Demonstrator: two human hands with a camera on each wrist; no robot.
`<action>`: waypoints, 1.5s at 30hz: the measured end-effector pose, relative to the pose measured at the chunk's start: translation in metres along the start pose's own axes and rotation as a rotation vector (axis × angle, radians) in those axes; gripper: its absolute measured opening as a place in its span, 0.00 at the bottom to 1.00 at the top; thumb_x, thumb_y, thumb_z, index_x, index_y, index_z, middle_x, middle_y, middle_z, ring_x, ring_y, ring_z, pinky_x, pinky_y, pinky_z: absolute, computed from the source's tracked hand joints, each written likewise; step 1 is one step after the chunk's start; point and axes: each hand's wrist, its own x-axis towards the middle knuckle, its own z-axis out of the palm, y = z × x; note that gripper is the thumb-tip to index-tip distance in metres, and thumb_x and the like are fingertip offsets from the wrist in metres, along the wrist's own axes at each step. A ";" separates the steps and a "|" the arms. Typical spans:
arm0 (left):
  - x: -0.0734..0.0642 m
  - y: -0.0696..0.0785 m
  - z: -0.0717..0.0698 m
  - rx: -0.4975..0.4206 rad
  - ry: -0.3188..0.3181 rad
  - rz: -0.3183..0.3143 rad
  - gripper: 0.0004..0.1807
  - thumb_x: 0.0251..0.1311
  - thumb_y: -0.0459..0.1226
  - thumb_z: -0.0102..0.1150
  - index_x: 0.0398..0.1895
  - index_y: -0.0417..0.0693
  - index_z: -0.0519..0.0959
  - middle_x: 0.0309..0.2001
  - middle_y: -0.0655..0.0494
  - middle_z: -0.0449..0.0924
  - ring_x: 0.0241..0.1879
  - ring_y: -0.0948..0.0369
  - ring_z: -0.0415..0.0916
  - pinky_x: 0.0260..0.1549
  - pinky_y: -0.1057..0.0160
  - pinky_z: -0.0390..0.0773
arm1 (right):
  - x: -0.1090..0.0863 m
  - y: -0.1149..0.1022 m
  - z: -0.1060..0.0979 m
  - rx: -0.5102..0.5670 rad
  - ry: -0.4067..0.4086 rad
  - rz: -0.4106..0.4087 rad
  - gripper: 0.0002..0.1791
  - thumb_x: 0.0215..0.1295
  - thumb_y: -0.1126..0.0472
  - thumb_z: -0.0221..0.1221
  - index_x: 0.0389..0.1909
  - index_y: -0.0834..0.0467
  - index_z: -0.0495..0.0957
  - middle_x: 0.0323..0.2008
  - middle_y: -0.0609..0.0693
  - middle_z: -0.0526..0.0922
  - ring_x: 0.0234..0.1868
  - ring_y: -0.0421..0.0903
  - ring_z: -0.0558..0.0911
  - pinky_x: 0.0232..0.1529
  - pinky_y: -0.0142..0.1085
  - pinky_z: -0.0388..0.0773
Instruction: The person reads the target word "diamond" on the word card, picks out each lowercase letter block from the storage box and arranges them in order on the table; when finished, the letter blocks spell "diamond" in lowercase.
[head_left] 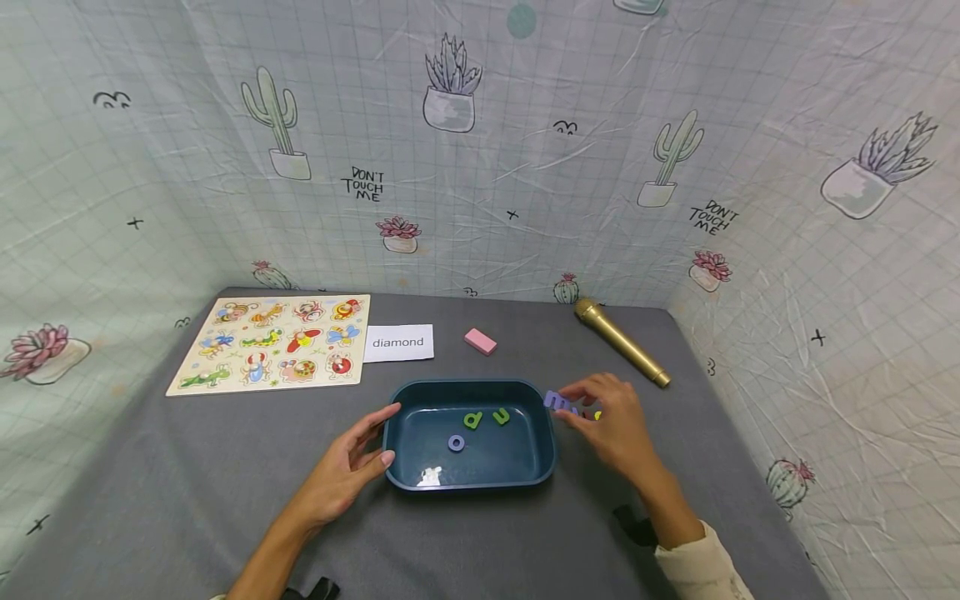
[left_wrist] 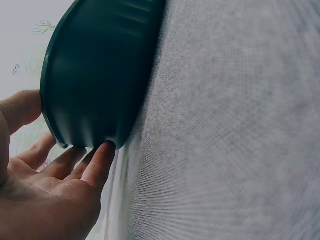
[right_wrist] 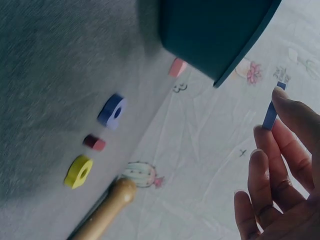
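Note:
A dark teal tray stands on the grey cloth, with a green letter d, a green letter u and a purple letter o lying inside. My left hand holds the tray's left end, thumb and fingers against its rim and outer wall. Just beyond the right rim, my right hand pinches a purple letter m between thumb and fingertips. Below that hand, the right wrist view shows a purple letter, a small red piece and a yellow letter on the cloth.
Behind the tray lie a white card reading "diamond" and a pink block. A puzzle board with insect pictures is at back left, a gold microphone at back right. Patterned cloth walls enclose the table.

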 end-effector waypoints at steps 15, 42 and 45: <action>-0.001 0.000 0.000 0.001 -0.002 0.000 0.36 0.76 0.31 0.60 0.83 0.43 0.60 0.84 0.43 0.57 0.82 0.40 0.56 0.72 0.45 0.73 | -0.011 0.028 -0.009 -0.040 0.065 -0.022 0.17 0.44 0.65 0.84 0.37 0.55 0.90 0.33 0.48 0.89 0.32 0.46 0.81 0.43 0.43 0.71; 0.000 -0.001 0.000 -0.001 0.001 -0.012 0.36 0.76 0.32 0.60 0.83 0.45 0.60 0.84 0.44 0.57 0.82 0.39 0.55 0.73 0.43 0.71 | -0.026 0.085 -0.031 -0.138 0.024 0.007 0.15 0.46 0.65 0.83 0.35 0.56 0.90 0.33 0.50 0.90 0.30 0.48 0.83 0.33 0.40 0.77; 0.000 -0.001 -0.001 0.017 0.008 -0.023 0.36 0.76 0.33 0.61 0.83 0.47 0.61 0.84 0.46 0.57 0.82 0.39 0.55 0.73 0.43 0.71 | -0.027 0.091 -0.031 -0.144 0.002 0.018 0.15 0.46 0.65 0.83 0.35 0.56 0.90 0.33 0.50 0.90 0.30 0.48 0.84 0.32 0.39 0.78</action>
